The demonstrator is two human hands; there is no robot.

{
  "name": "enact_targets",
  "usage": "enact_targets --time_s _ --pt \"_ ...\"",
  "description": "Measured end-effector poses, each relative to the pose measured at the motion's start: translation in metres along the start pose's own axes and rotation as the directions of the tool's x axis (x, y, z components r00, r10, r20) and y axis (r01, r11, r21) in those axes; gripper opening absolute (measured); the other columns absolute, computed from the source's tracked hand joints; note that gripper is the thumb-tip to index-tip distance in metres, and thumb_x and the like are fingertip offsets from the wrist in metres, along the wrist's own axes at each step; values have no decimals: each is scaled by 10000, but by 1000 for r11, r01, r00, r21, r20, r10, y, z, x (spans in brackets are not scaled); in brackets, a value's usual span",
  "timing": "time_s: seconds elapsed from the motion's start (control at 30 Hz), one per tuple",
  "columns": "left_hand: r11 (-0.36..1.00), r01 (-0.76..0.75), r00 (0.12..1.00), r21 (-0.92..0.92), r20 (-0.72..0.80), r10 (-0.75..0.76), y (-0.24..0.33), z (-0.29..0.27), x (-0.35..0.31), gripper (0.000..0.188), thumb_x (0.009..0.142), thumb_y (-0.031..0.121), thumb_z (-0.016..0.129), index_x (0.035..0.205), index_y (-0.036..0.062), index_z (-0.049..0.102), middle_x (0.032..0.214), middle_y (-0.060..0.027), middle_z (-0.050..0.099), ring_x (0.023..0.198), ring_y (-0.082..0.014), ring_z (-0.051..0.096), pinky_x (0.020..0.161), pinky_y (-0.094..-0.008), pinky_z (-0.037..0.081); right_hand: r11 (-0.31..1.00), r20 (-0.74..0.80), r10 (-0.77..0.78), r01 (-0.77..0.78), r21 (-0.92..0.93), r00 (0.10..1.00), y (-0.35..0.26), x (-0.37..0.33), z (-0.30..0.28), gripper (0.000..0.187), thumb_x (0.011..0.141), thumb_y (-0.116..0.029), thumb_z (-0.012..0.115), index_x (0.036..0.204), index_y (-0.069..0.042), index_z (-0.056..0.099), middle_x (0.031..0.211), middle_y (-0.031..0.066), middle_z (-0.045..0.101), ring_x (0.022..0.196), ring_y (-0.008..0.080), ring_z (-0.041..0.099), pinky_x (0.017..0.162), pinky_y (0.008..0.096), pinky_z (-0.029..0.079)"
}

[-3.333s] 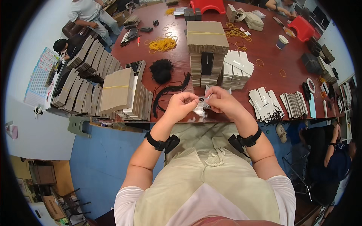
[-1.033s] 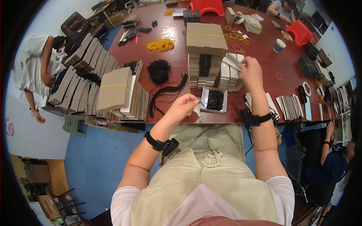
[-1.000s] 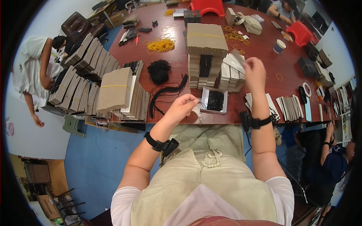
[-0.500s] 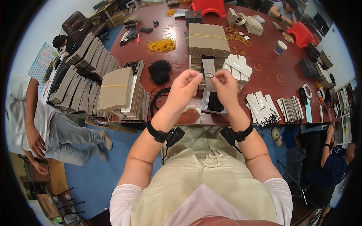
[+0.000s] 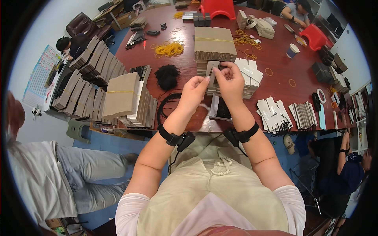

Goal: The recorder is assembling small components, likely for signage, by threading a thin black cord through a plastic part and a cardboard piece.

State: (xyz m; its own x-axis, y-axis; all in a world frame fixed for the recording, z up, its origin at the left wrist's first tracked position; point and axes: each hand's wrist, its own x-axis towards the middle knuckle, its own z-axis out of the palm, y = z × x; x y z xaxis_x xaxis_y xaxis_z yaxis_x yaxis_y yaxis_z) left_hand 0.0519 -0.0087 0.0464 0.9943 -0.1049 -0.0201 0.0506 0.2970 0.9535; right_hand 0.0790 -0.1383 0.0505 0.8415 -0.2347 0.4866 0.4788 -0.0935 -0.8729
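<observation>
Above the near edge of the table, both my hands are raised close together around a narrow grey card tag (image 5: pixel 213 67). A thin black cord (image 5: pixel 211 72) shows against the card, between my fingertips. Thumb and forefinger of my left hand (image 5: pixel 193 93) are pinched at the cord's lower left end. My right hand (image 5: pixel 231 85) is closed at the card's upper right, its fingertips on the cord and against the card edge; its fingers partly hide both. Just below my hands stands a small white box (image 5: pixel 214 106) holding black cords (image 5: pixel 224 109).
Behind my hands rises a banded card stack (image 5: pixel 215 39); white tags (image 5: pixel 249 70) lie to its right. Corded tags (image 5: pixel 274 113) lie farther right. Left are a black cord bundle (image 5: pixel 167 76), yellow rubber bands (image 5: pixel 169 49) and card stacks (image 5: pixel 121 92). A person (image 5: pixel 43 173) stands at left.
My right hand has moved up and left to the card's top, and the cord loop has narrowed to a thin line. The card now tilts. The person at left has come nearer.
</observation>
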Motion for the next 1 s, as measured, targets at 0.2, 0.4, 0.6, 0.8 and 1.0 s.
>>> enact_targets --time_s 0.2,0.4,0.6,0.8,1.0 --pt "998 33 999 -53 36 -31 0 -4 -3 192 893 267 598 828 96 540 596 94 404 479 3 297 414 -173 202 943 -39 -198 179 -281 979 -14 -4 2 242 749 -77 672 971 -41 581 638 50 541 504 153 501 491 277 412" --pt "999 4 999 -53 48 -2 -1 -4 -5 177 890 249 603 822 99 538 605 89 420 484 6 311 415 -171 215 769 125 -390 397 -501 912 -19 -2 0 305 740 -92 638 1035 -84 558 715 92 558 606 268 555 533 372 442" --pt "999 -14 998 -41 61 17 0 -7 -5 185 894 252 596 815 96 536 612 83 430 488 8 327 413 -162 228 641 239 -418 471 -606 876 -29 8 -7 319 738 -93 629 1041 -84 532 726 102 565 654 297 570 551 400 454" --pt "999 -10 995 -51 94 15 -5 -7 -5 171 893 237 597 819 95 537 620 77 442 492 7 332 413 -164 229 737 236 -267 355 -575 935 -42 8 -7 297 732 -76 620 1004 -53 505 754 122 574 692 336 585 594 421 474" --pt "997 -11 998 -72 65 15 -1 -5 -10 163 897 230 592 824 94 542 619 76 442 489 6 330 416 -157 228 754 259 -280 378 -536 924 -51 9 -13 205 726 -28 598 922 -48 542 779 132 591 695 325 588 603 406 478"
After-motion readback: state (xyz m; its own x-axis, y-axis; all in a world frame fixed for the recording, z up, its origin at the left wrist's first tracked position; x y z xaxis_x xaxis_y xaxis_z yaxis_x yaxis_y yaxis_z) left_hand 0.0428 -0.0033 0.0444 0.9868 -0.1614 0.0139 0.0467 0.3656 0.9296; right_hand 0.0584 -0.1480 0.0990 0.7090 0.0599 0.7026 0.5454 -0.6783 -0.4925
